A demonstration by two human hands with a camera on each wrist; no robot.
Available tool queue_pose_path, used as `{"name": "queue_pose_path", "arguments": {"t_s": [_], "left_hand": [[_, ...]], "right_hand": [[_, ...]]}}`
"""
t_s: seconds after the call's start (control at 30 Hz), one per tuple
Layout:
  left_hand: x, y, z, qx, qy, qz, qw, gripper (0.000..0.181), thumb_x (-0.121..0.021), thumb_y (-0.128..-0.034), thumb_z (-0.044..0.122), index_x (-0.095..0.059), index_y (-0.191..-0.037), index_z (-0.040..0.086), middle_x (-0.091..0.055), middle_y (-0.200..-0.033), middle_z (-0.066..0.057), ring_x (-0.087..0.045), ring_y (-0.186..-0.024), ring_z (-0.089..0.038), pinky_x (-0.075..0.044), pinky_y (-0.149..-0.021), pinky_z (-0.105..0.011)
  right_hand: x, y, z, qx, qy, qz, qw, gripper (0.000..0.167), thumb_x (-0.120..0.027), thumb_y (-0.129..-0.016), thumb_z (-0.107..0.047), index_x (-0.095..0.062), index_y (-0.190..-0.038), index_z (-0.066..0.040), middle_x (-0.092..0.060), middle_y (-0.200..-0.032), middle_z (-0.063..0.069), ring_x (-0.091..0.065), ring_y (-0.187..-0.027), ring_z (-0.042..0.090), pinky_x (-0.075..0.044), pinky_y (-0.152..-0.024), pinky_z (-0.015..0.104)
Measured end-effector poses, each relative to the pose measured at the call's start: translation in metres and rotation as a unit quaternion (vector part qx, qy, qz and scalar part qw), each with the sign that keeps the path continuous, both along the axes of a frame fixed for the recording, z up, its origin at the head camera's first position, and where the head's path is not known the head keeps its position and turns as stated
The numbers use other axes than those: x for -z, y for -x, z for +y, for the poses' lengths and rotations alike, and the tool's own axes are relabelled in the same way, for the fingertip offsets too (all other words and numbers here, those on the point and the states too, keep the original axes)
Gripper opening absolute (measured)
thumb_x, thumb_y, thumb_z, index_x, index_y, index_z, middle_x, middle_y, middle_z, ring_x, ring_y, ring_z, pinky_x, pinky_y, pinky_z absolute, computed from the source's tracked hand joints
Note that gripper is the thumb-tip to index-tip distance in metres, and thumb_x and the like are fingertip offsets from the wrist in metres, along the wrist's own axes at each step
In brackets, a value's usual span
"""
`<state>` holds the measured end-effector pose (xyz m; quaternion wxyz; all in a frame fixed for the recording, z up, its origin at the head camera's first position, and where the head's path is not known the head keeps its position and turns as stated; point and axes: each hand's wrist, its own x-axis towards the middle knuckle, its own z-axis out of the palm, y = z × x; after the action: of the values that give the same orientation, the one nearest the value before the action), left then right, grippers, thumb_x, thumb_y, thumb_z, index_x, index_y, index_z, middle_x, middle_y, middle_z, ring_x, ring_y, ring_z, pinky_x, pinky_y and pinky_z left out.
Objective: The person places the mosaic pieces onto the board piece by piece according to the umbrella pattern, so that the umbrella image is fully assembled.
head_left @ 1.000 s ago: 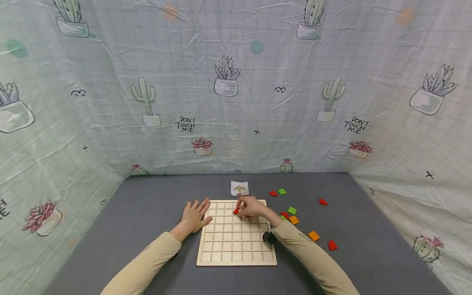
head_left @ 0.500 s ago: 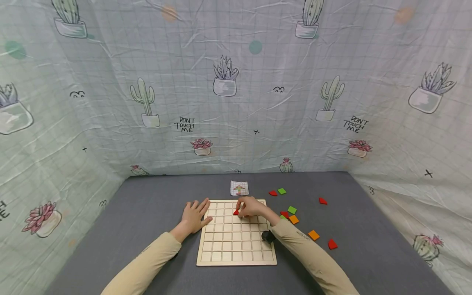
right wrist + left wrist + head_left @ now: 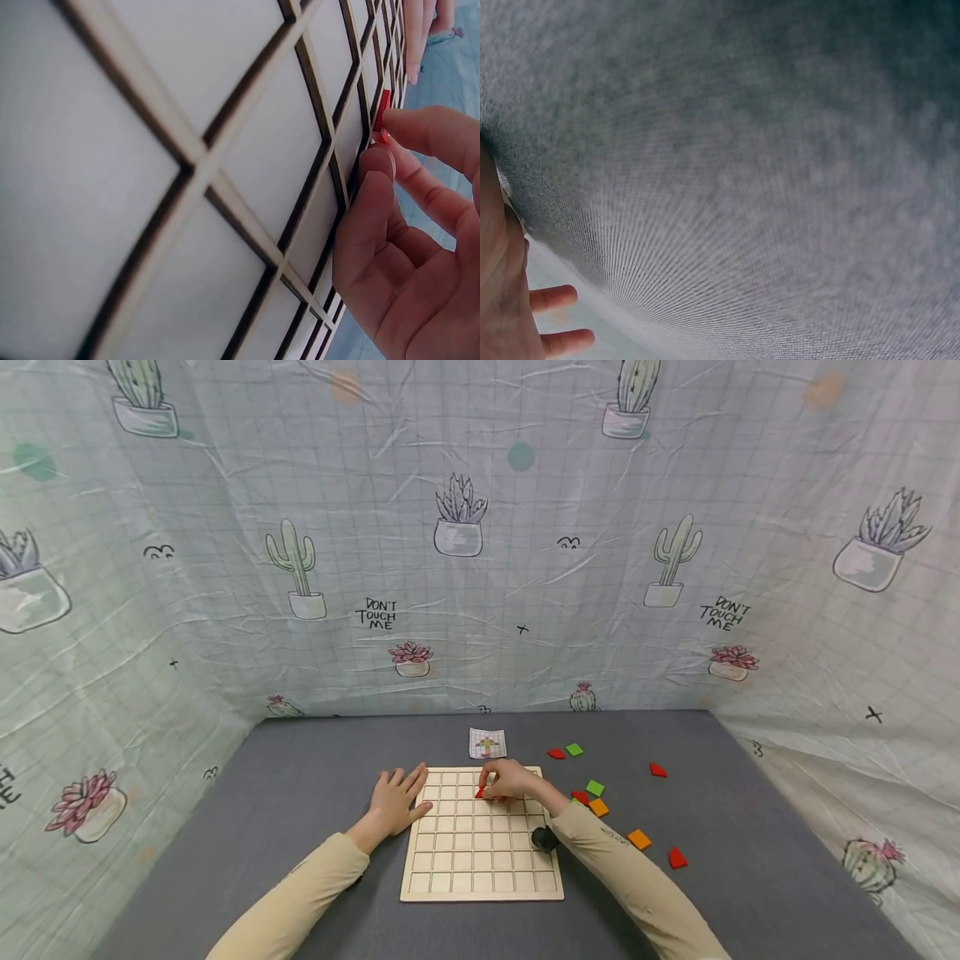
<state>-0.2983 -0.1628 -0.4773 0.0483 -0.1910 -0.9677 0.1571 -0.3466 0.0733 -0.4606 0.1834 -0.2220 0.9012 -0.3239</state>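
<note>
A pale wooden board (image 3: pixel 472 862) with a grid of square recesses lies on the grey table. My right hand (image 3: pixel 512 780) pinches a small red tile (image 3: pixel 480 793) over the board's upper part. In the right wrist view the red tile (image 3: pixel 382 112) stands tilted between thumb and fingers, close to the grid; I cannot tell whether it touches. My left hand (image 3: pixel 392 802) rests with spread fingers along the board's left edge. Only part of the left hand (image 3: pixel 506 285) enters the left wrist view, the rest being grey cloth.
A small card (image 3: pixel 487 743) with a coloured grid pattern lies behind the board. To the right are scattered red, green and orange tiles (image 3: pixel 638 839), some partly hidden by the right arm. A black wrist camera (image 3: pixel 543 840) hangs over the board's right edge.
The right hand has shifted very slightly, and the red tile has turned a little and shows less between the fingers. The left hand stays where it was.
</note>
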Motion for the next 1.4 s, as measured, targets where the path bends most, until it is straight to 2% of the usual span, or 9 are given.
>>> {"name": "queue_pose_path", "arguments": {"t_s": [0.4,0.83,1.1,1.4], "left_hand": [[0.001,0.000,0.000,-0.002,0.020,0.018,0.9996,0.064,-0.033,-0.0893,0.056,-0.032,-0.139,0.016,-0.033,-0.144,0.004,-0.041,-0.114,-0.025,-0.033,-0.083,-0.043],[-0.001,-0.002,0.002,0.004,0.003,0.008,1.0000,0.064,-0.035,-0.0895,0.054,-0.032,-0.140,0.014,-0.033,-0.144,0.002,-0.040,-0.116,-0.027,-0.032,-0.085,-0.044],[-0.001,-0.002,0.004,0.007,0.007,0.014,0.9999,0.063,-0.034,-0.0896,0.055,-0.032,-0.139,0.015,-0.034,-0.143,0.003,-0.041,-0.116,-0.026,-0.033,-0.084,-0.044],[-0.002,-0.001,0.001,0.001,0.014,0.009,0.9999,0.064,-0.033,-0.0900,0.054,-0.031,-0.140,0.014,-0.032,-0.144,0.002,-0.040,-0.116,-0.026,-0.033,-0.085,-0.044]], "right_hand": [[0.002,-0.001,0.001,-0.002,0.007,0.005,1.0000,0.007,-0.060,-0.083,-0.009,-0.061,-0.090,-0.010,-0.062,-0.069,0.006,-0.049,-0.052,0.012,-0.040,-0.048,0.023],[0.000,-0.005,0.012,-0.008,0.039,0.012,0.9991,0.012,-0.058,-0.087,-0.016,-0.060,-0.096,-0.009,-0.065,-0.071,0.012,-0.059,-0.057,0.020,-0.047,-0.051,0.029],[-0.005,-0.008,0.026,-0.012,0.034,0.028,0.9989,0.011,-0.058,-0.087,-0.016,-0.061,-0.094,-0.010,-0.065,-0.070,0.013,-0.059,-0.059,0.021,-0.042,-0.050,0.024],[-0.012,-0.015,0.043,-0.035,0.063,0.018,0.9972,0.017,-0.055,-0.088,-0.013,-0.060,-0.099,-0.001,-0.064,-0.077,0.017,-0.058,-0.061,0.033,-0.046,-0.052,0.033]]}}
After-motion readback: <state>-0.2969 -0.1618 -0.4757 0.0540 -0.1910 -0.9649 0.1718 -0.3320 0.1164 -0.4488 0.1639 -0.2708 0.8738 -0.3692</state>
